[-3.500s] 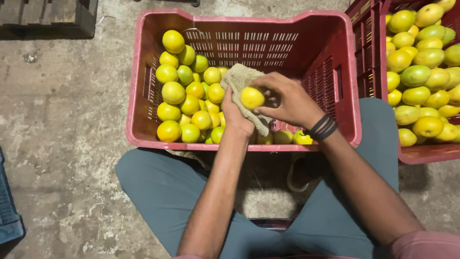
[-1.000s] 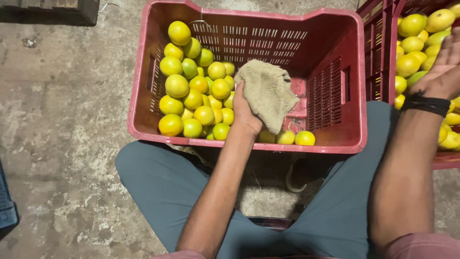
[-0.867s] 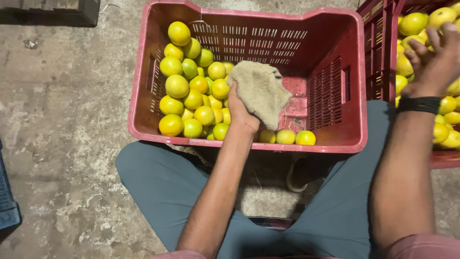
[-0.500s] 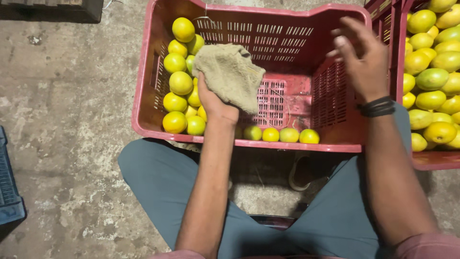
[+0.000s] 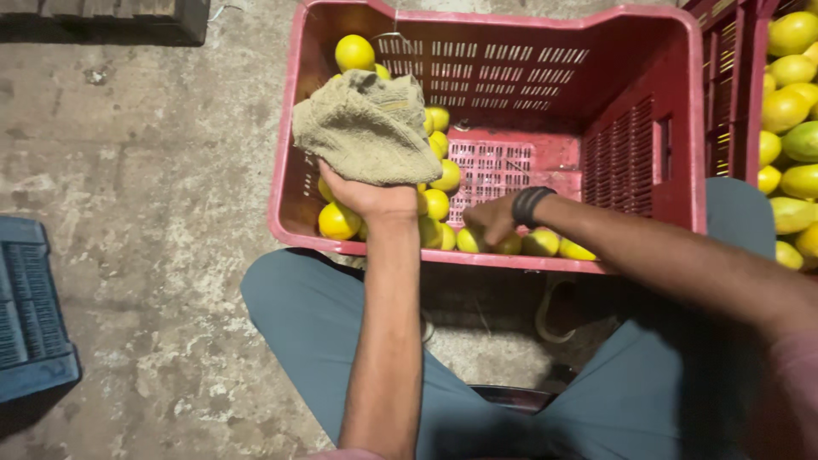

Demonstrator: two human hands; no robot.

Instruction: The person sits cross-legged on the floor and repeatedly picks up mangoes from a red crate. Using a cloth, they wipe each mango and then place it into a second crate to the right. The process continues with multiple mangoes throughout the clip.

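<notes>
Since half a second ago the right hand [image 5: 492, 220] has come back from the side crate and dropped low into the red crate [image 5: 682, 119], against the near wall. Its fingers curl down among the yellow fruit [image 5: 436, 203] lying there, but whether they grip one cannot be told, since the knuckles hide it. The left hand [image 5: 366, 198] is clenched on a bunched olive cloth [image 5: 366, 128], held up above the fruit pile at the crate's left side, probably to keep it spread and ready as a wiping pad. A second crate [image 5: 792, 102] of larger fruit stands just beside on the right.
</notes>
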